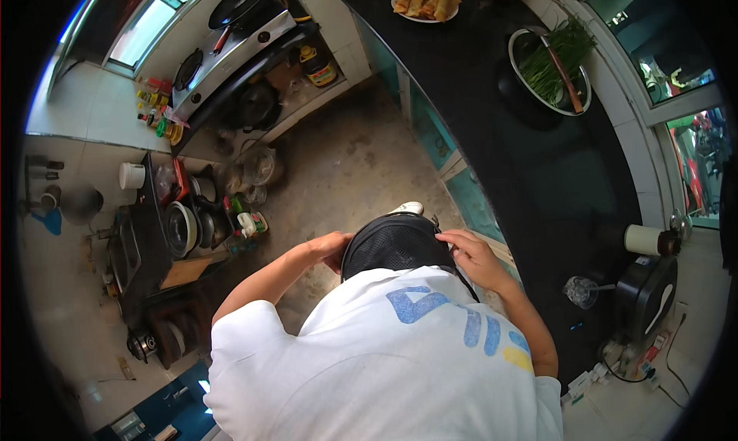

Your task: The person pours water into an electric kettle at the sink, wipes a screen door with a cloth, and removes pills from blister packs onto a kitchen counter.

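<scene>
A black mesh-fronted bag (pixel 395 244) is at my waist, its rounded top edge facing away from me. My left hand (pixel 333 249) is on the left edge of the bag, with several fingertips hidden by it. At the upper right edge, my right hand (pixel 475 259) pinches the bag's rim between thumb and fingers, close to a dark strap end. A thin black strap (pixel 468 286) runs down from the bag beside my white T-shirt (pixel 369 354). Past the bag, the tip of a white shoe (pixel 410 207) shows on the floor.
Along the right runs a black countertop (pixel 568 170) holding a plate of fried rolls (pixel 425 3), a bowl of green stalks (pixel 545 66) with a knife across it, and a glass (pixel 579 291). A gas stove (pixel 236 55) with a wok stands upper left. Pots (pixel 181 228) crowd the left.
</scene>
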The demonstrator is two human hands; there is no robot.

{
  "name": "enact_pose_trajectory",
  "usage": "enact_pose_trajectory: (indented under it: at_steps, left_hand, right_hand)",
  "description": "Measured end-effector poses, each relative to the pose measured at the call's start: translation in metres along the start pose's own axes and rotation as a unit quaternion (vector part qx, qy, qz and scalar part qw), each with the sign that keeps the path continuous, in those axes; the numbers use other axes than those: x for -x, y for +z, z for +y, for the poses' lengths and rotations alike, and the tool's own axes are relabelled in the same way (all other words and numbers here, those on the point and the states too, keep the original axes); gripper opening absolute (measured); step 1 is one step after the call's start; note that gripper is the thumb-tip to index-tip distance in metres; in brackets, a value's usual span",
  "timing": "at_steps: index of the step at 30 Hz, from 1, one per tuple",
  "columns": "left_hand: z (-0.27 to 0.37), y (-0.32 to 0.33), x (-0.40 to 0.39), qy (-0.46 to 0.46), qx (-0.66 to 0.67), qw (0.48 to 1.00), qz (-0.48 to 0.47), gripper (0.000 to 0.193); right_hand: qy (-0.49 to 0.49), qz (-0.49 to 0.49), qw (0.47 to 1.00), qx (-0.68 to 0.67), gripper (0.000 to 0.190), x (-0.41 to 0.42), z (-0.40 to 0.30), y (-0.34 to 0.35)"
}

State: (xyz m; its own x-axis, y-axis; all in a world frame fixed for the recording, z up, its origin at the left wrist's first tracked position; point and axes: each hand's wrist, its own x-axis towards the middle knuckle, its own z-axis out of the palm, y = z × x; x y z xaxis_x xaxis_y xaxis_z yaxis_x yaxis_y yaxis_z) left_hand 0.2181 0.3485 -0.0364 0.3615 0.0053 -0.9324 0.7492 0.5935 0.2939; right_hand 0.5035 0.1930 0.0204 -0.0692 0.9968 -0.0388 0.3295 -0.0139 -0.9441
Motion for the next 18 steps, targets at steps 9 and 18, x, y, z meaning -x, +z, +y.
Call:
enact_pose_trajectory:
  at_steps: [9, 18]
  left_hand:
    - [0.102, 0.007, -0.002, 0.387, -0.272, 0.863, 0.178, 0.014]
    - [0.135, 0.060, 0.011, 0.461, -0.389, 0.797, -0.036, 0.011]
  right_hand:
    - [-0.019, 0.057, 0.992, 0.109, 0.017, 0.004, -0.004, -0.007]
    - [-0.102, 0.076, 0.942, 0.309, 0.008, -0.004, -0.003, -0.008]
